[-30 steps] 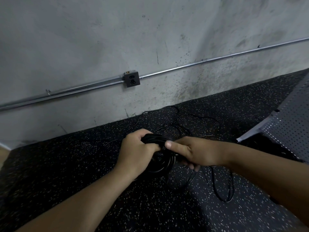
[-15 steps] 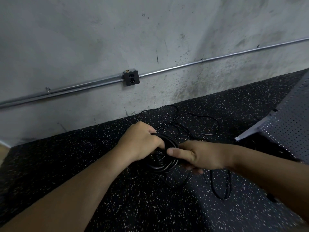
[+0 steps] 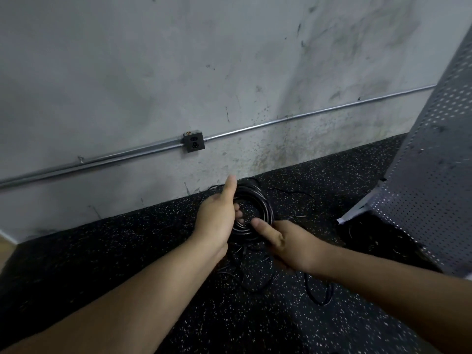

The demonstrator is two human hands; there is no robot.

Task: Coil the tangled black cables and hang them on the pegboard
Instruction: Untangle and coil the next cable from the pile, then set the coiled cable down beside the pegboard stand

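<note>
Our left hand [image 3: 217, 215] grips the L side of the black cable coil [image 3: 260, 200], fingers curled thru its centre, thumb straight up along the rim. Our right hand [image 3: 288, 242] pinches the coil's lower-R rim, thumb on top, fingers mostly hidden below. The coil sits between both hands, in front of the wall base. Loose cable [image 3: 321, 303] trails on the speckled floor [image 3: 127, 251] under our wrists. The pegboard [image 3: 434, 175] is at far R, apart from the coil. A wall outlet [image 3: 193, 145] is behind.
</note>
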